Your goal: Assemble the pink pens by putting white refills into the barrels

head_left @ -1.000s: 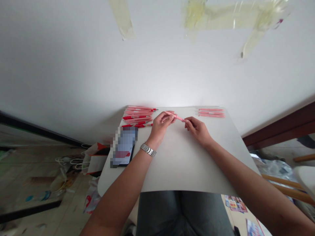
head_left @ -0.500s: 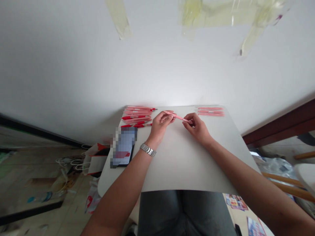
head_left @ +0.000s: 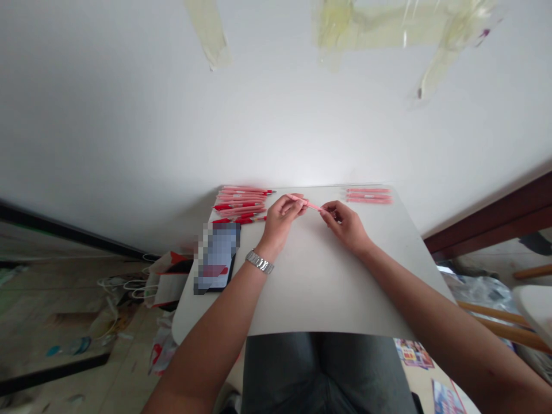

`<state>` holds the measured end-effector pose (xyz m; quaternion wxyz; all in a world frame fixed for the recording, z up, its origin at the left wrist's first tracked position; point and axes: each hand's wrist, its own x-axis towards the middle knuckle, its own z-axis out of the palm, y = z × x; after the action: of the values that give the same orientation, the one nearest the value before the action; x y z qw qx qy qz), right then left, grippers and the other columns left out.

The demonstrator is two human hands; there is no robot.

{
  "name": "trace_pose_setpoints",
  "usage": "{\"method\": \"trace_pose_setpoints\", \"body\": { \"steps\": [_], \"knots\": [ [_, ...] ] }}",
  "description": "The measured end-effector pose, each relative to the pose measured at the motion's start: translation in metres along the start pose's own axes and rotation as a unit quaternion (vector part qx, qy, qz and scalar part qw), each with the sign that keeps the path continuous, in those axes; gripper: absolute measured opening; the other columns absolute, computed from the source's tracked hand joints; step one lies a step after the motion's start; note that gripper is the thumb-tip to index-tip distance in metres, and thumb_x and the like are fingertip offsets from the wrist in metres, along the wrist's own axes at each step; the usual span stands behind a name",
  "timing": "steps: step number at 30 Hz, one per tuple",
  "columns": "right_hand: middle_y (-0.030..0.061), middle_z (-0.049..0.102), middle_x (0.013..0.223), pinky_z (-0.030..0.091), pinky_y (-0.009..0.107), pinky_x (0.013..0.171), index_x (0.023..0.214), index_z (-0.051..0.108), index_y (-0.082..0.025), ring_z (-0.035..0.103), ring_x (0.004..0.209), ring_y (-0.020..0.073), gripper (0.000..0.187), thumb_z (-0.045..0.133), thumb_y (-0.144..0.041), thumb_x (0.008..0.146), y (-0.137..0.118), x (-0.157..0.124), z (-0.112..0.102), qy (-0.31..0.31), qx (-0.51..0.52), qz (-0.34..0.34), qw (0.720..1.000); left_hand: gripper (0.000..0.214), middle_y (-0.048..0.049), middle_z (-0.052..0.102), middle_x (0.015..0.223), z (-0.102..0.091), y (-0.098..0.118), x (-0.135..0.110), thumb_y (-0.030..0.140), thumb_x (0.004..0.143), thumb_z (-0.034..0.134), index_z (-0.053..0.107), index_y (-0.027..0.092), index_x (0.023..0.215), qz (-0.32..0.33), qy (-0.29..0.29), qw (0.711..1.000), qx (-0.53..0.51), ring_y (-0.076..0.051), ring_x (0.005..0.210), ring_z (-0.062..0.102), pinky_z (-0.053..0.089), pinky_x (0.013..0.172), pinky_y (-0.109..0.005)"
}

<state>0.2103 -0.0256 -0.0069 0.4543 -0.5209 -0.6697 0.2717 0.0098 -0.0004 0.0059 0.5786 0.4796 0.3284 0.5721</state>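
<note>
Pen [head_left: 311, 205] over the desk [head_left: 319, 287]: my left fingers [head_left: 297, 207] clamp its barrel, my right fingers [head_left: 329, 218] pinch its end; uneven grip could let it slip and drop

Wall [head_left: 276, 126], white, brightest above table; yellowed tape [head_left: 388, 29], stuck on wall; table [head_left: 332, 293], white, rounded corners; floor [head_left: 123, 362], pale tile; panel [head_left: 491, 213], reddish-brown, right.

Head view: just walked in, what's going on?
The person's left hand holds a slim pink pen above a white round-cornered table; the right hand meets the pen's other end, its grip too small to make out. Slim pink and red pens lie bunched at the table's far left, a few pink pens at its far right.
</note>
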Motion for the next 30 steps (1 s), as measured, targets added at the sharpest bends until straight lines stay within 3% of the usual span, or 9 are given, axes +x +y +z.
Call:
{"method": "trace_pose_setpoints", "body": {
  "steps": [4, 9, 16, 30],
  "knots": [
    [0.0032, 0.068, 0.084, 0.047, 0.032, 0.07, 0.106, 0.069, -0.022, 0.059, 0.072, 0.017, 0.035, 0.059, -0.055, 0.1, 0.0003, -0.0001, -0.0003, -0.007, -0.002, -0.002, 1.0, 0.031, -0.0091, 0.076, 0.113, 0.0005, 0.0003, 0.0, 0.044, 0.086, 0.083, 0.072, 0.02, 0.1, -0.002, 0.0, 1.0, -0.002, -0.021, 0.109, 0.074, 0.058, 0.105, -0.043],
    [0.0028, 0.067, 0.096, 0.05, 0.031, 0.072, 0.122, 0.064, -0.025, 0.06, 0.074, 0.0156, 0.035, 0.068, -0.047, 0.094, 0.0033, -0.0005, 0.0013, 0.009, 0.015, -0.015, 1.0, 0.03, -0.0093, 0.076, 0.116, 0.0004, 0.0011, -0.0004, 0.043, 0.086, 0.083, 0.071, 0.02, 0.1, -0.001, 0.0, 1.0, 0.0, -0.021, 0.111, 0.073, 0.058, 0.106, -0.043],
    [0.0021, 0.067, 0.099, 0.048, 0.03, 0.067, 0.107, 0.058, -0.025, 0.057, 0.07, 0.0142, 0.024, 0.068, -0.043, 0.093, 0.0043, 0.0005, 0.0025, 0.015, 0.027, -0.025, 0.999, 0.03, -0.0087, 0.077, 0.109, 0.0013, 0.0032, -0.0008, 0.044, 0.087, 0.082, 0.072, 0.02, 0.101, 0.003, -0.003, 1.0, 0.004, -0.021, 0.107, 0.074, 0.058, 0.105, -0.042],
    [0.0022, 0.069, 0.097, 0.047, 0.031, 0.067, 0.105, 0.06, -0.024, 0.056, 0.07, 0.0144, 0.025, 0.068, -0.045, 0.094, 0.0007, 0.0004, 0.0015, 0.009, 0.032, -0.017, 0.999, 0.03, -0.0088, 0.076, 0.113, -0.0002, 0.0018, -0.0002, 0.045, 0.087, 0.082, 0.071, 0.02, 0.1, 0.002, -0.002, 1.0, 0.006, -0.021, 0.109, 0.074, 0.058, 0.105, -0.042]
  ]
}}
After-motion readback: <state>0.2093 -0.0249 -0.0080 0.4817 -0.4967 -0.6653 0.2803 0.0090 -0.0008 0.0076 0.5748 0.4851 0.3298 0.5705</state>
